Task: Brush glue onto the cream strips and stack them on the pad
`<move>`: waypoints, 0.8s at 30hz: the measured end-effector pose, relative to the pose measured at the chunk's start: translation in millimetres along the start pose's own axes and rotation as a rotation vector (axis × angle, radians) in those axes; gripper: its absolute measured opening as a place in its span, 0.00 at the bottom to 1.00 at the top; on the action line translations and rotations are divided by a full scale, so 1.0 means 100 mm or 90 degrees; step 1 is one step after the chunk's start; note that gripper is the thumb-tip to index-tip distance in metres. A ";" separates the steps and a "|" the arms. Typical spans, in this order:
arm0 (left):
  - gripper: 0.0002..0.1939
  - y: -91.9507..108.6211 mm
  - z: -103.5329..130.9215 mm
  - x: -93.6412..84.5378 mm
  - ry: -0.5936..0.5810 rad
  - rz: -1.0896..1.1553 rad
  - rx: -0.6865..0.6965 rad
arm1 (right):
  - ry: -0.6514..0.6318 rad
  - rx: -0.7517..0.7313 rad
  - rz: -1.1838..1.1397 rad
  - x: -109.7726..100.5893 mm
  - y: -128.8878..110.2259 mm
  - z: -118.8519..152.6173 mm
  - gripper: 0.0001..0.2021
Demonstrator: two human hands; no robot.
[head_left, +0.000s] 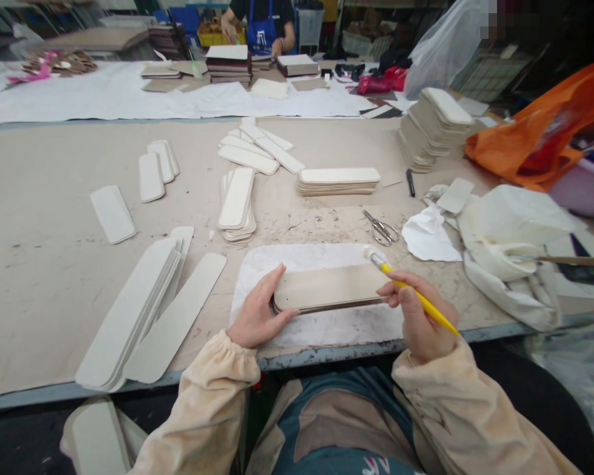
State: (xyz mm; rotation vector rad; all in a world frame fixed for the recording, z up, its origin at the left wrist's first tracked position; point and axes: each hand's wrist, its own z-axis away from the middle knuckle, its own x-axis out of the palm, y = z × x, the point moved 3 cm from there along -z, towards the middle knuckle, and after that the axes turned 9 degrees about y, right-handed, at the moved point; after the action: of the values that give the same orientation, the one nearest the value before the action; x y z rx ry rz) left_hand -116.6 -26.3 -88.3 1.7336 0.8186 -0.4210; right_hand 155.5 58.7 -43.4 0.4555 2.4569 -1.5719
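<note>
A short stack of beige rounded panels (331, 287) lies on a white sheet (307, 254) at the table's front edge. My left hand (263, 308) grips the stack's left end, thumb in front and fingers behind. In my right hand (423, 313) is a yellow-handled brush (428, 307), its whitish bristles up and to the left, above the sheet's back right part. Fingers of that same hand touch the stack's right end. Metal scissors (381, 229) rest behind the brush.
Long pale strips (133, 316) lie at left, with smaller stacks (237, 201) farther back. A white glue-smeared container (512, 251), crumpled paper (429, 232), a black marker (410, 183) and an orange bag (539, 138) are at right. A person (264, 26) works across the table.
</note>
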 end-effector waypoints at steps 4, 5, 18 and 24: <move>0.47 -0.03 0.00 0.02 0.010 0.010 -0.006 | -0.121 0.118 -0.170 0.34 -0.22 0.08 0.16; 0.48 -0.04 0.00 0.03 0.012 0.009 -0.007 | -0.156 0.154 -0.189 0.44 -0.25 0.10 0.16; 0.48 -0.03 0.01 0.06 -0.008 -0.008 0.023 | -0.238 0.236 -0.107 0.83 -0.24 0.07 0.16; 0.46 -0.01 -0.01 0.04 -0.008 -0.041 0.037 | -0.161 0.235 -0.050 0.45 -0.02 -0.13 0.17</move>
State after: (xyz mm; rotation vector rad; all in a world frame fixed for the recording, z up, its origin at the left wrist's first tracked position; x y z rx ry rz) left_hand -114.6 -24.2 -91.5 1.7595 0.8629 -0.5020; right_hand 112.8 76.6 -50.7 0.1970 2.0258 -1.9885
